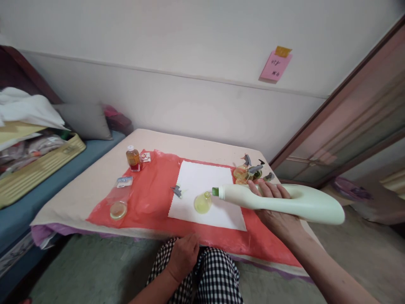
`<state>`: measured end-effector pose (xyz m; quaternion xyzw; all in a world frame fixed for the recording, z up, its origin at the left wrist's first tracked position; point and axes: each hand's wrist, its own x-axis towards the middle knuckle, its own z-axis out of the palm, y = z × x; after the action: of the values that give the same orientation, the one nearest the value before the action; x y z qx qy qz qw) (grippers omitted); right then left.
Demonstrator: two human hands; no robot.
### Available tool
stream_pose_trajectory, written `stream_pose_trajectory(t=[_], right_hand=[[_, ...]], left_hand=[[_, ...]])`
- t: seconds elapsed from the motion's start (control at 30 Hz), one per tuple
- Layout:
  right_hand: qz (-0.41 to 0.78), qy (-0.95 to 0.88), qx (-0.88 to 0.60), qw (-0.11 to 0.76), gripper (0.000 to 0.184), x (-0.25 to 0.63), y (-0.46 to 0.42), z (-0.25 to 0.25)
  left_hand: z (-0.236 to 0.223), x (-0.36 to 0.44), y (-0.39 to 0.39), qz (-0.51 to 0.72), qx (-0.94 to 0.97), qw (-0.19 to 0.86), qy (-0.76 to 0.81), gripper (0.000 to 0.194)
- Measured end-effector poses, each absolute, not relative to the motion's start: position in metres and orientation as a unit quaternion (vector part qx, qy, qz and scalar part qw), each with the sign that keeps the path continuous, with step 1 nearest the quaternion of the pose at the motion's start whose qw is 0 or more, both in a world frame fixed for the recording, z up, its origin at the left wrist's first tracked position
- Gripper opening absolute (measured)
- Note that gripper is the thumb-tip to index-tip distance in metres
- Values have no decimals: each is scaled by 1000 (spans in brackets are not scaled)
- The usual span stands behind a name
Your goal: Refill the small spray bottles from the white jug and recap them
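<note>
A: Where is the pale green device (316, 203) pointing?
B: Its green nozzle (215, 191) is sitting just beside the neck (207, 194) of the yellow round piece (202, 204), which is lying on white paper (204, 175); contact unclear.
A: Hands?
B: The right hand (268, 192) is gripping the device; the left hand (186, 253) is resting loosely closed on the lap (217, 270).
A: Step?
B: Apparently aligning; the next move is calling for steady aim.

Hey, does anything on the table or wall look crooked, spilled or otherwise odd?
Only small things. The pink note on the wall hangs tilted, and the red sheet is rumpled along its far-left edge. No spill is evident around the translucent yellow-green piece near the pale green device in the right hand.
</note>
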<state>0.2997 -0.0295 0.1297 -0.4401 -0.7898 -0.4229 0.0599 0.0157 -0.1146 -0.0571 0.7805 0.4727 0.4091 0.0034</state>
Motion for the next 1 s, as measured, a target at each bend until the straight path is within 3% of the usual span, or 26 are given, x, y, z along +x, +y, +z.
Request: stream_pose_trajectory(t=[0.83, 1.0], right_hand=[[-433, -792, -430, 27, 55, 295, -34, 146], [-418, -798, -432, 39, 65, 296, -33, 144]], left_hand=[[-56, 16, -114, 409, 781, -2, 472, 23], [-55, 15, -115, 408, 782, 4, 471, 23]])
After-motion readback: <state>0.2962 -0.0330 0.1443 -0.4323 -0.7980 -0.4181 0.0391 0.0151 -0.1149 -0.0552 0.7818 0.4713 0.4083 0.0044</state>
